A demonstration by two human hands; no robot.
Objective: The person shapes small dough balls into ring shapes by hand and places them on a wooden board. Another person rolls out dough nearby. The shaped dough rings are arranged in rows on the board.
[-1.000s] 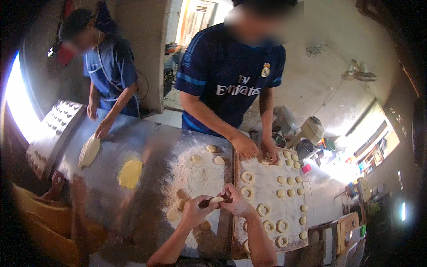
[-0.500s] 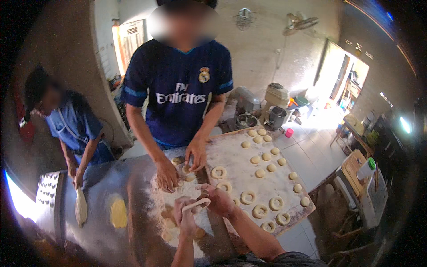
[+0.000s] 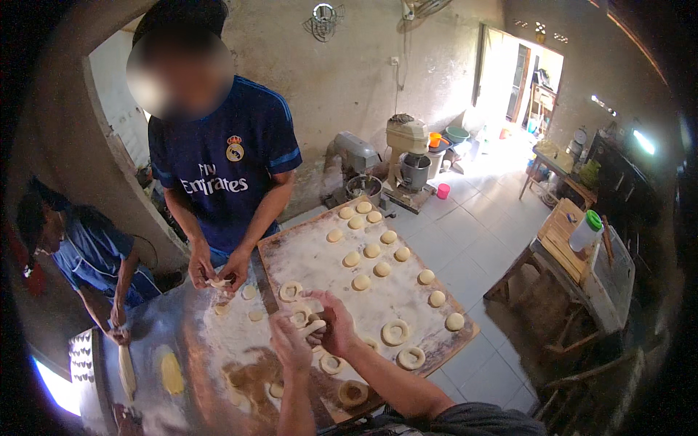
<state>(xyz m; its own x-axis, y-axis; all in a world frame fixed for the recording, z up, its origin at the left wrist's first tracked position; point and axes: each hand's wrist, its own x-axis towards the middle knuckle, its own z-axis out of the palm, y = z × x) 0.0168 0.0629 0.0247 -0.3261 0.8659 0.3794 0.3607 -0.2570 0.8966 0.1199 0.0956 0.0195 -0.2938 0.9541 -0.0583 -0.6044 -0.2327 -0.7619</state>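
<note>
Currently both hands are on one item. Left hand (image 3: 289, 343) and right hand (image 3: 335, 320) pinch a small pale dough piece (image 3: 314, 328) between them, fingers closed on it, neither hand free. Piece is held up, seen above the left edge of the floured board (image 3: 305, 251). Shows as a curved band, nearly edge-on; cannot tell whether it is a whole ring. Judged mid-shaping, not yet laid down.

Board tally: several rings (image 3: 395, 332) lie flat along the left and near sides, holes open, apparently finished as shapes. Over a dozen rounds (image 3: 382, 269) sit on the far and right parts, whole, no holes; most stand apart, a few close together at the far corner. Whether they are due for piercing or complete as they are, unclear.

Left of the board, flour (image 3: 218, 349) is spread over the table (image 3: 149, 320), with a few flat discs (image 3: 249, 292) on it. These read as stock left to shape; only a handful visible, others perhaps hidden behind the forearm.

Opposite, a co-worker (image 3: 225, 149) holds a lump (image 3: 217, 283) of dough, form too small to judge. Farther left, a second co-worker (image 3: 91, 240) handles a long pale roll (image 3: 126, 372); a yellow slab (image 3: 171, 374) lies flat beside it, no shaping evident.
</note>
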